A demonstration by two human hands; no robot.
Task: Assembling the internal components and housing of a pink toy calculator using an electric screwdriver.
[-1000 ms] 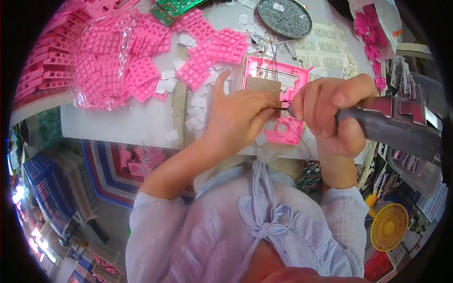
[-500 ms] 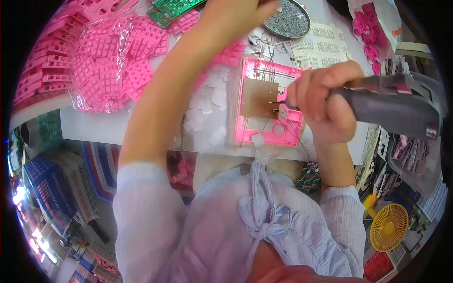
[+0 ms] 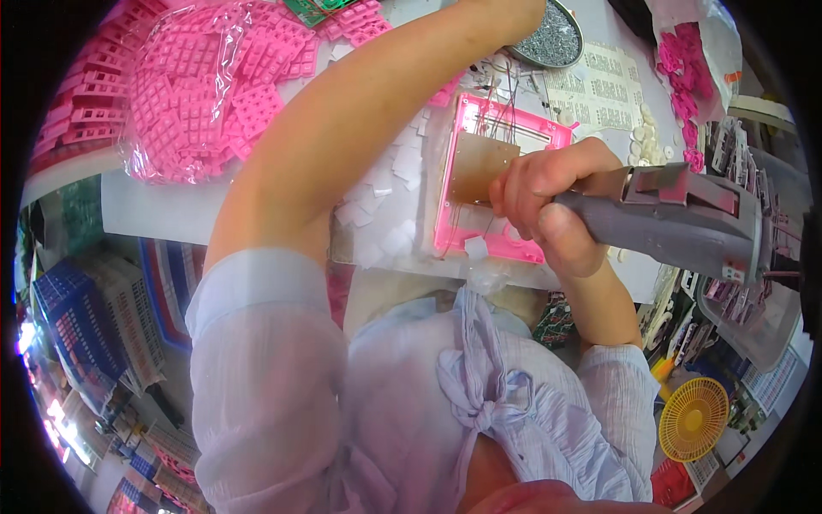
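My right hand [image 3: 552,197] is wrapped round a grey electric screwdriver [image 3: 659,227], whose tip end is hidden behind my fingers. It hovers over the right side of a square brown board [image 3: 479,167] seated in a pink plastic casing [image 3: 454,236]. Thin wires fan out from the casing's far end. My left arm stretches across to the far side, where my left hand [image 3: 514,15] lies at the left rim of a round dish [image 3: 582,41] of small silvery screws. Its fingers are cut off by the upper edge and hidden.
Pink plastic parts in a clear bag [image 3: 184,103] pile up at the left, by a green circuit board [image 3: 318,8]. White paper squares [image 3: 390,176] are scattered beside the casing. A printed sheet [image 3: 599,86] and small cream pieces [image 3: 646,141] lie right. A yellow basket [image 3: 693,420] stands lower right.
My left hand has shifted right to the edge of the screw dish. The right hand and screwdriver have come lower and nearer, and the driver's tip has gone out of sight.
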